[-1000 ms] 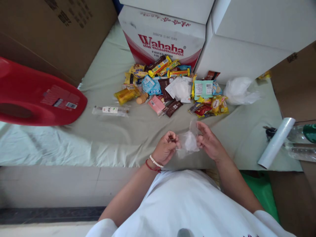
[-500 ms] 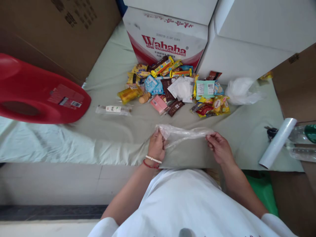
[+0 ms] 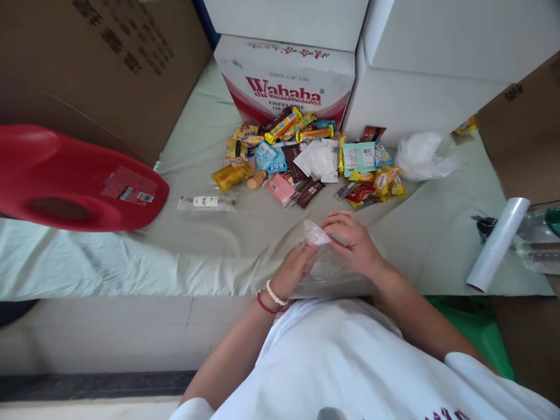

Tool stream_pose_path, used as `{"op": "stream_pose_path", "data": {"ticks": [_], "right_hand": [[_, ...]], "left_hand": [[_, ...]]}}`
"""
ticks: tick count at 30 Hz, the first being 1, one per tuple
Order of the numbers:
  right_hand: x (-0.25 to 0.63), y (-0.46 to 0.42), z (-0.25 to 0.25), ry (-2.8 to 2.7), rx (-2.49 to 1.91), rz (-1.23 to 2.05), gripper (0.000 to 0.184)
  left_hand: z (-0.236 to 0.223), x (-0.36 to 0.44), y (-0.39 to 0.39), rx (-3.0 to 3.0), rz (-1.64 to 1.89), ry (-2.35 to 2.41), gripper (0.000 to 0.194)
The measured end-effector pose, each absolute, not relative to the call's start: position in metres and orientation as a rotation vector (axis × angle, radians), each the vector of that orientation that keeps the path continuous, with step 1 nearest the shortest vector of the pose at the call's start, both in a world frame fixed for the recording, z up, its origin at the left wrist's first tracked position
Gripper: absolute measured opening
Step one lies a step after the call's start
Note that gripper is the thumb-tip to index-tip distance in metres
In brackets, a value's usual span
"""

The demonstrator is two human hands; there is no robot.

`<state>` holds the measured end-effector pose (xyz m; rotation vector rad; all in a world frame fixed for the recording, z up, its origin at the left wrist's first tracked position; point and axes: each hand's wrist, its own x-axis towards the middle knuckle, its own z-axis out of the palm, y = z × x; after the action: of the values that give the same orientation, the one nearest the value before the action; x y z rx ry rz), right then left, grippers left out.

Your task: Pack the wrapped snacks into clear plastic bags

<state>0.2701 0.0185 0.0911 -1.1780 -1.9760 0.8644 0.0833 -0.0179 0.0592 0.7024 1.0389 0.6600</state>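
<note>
- Plastic bag point(image 3: 316, 234), clear and thin, was bunched between both hands above the counter's point(image 3: 245, 245) near edge.
- Left hand point(image 3: 293, 270) was closed on the bag; the right hand point(image 3: 355, 244) pinched its bunched top.
- Pale roll point(image 3: 497, 245) lay by the right edge.
- Wrapped snacks point(image 3: 310, 160) were heaped mid-counter, a white bag point(image 3: 422, 156) to their right.
- Wahaha box point(image 3: 284, 81) stood just behind, toward the far edge.

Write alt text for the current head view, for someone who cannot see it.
A person's left hand and right hand hold a clear plastic bag over a pale green cloth. Beyond, packaged snacks lie heaped before a Wahaha purified water box, with a red jug at left.
</note>
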Motion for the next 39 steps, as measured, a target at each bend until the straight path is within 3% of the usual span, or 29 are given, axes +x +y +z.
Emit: {"op": "stream_pose_path", "data": {"ticks": [3, 6, 12, 14, 19, 27, 29, 33, 36, 39], "right_hand": [[0.292, 0.033, 0.095, -1.729, -1.201, 1.317, 0.022], [0.309, 0.043, 0.096, -1.414, -1.279, 1.779, 0.036], [0.304, 0.046, 0.077, -1.086, -0.984, 2.262, 0.071], [0.302, 0.046, 0.073, -1.124, -0.901, 2.312, 0.070], [0.318, 0.068, 0.066, -1.064, -1.126, 1.986, 0.050], [0.330, 0.109, 0.029, -1.486, -1.318, 1.687, 0.032], [0.320, 0.119, 0.026, -1.673, -1.337, 1.600, 0.026], [0.303, 0.130, 0.044, -2.055, -1.475, 1.143, 0.024], [0.294, 0.109, 0.067, -2.114, -1.482, 0.689, 0.036], [0.283, 0.054, 0.073, -2.188, -1.429, 0.351, 0.036]], "left_hand": [[0.058, 0.065, -0.022, 0.763, 0.615, 1.038, 0.054], [0.055, 0.053, -0.021, 0.718, 0.623, 1.027, 0.056], [0.059, 0.054, -0.019, 0.652, 0.581, 0.883, 0.072], [0.061, 0.056, -0.019, 0.647, 0.558, 0.858, 0.076], [0.048, 0.049, -0.017, 0.814, 0.580, 1.045, 0.073], [0.029, 0.048, -0.038, 1.679, 0.973, 2.010, 0.043], [0.028, 0.054, -0.042, 2.003, 0.956, 1.839, 0.029], [0.020, 0.062, -0.029, 2.348, 0.520, 1.098, 0.039], [0.014, 0.064, -0.019, 2.358, 0.422, 1.191, 0.046], [0.014, 0.067, -0.018, 2.346, 0.410, 1.440, 0.049]]}}
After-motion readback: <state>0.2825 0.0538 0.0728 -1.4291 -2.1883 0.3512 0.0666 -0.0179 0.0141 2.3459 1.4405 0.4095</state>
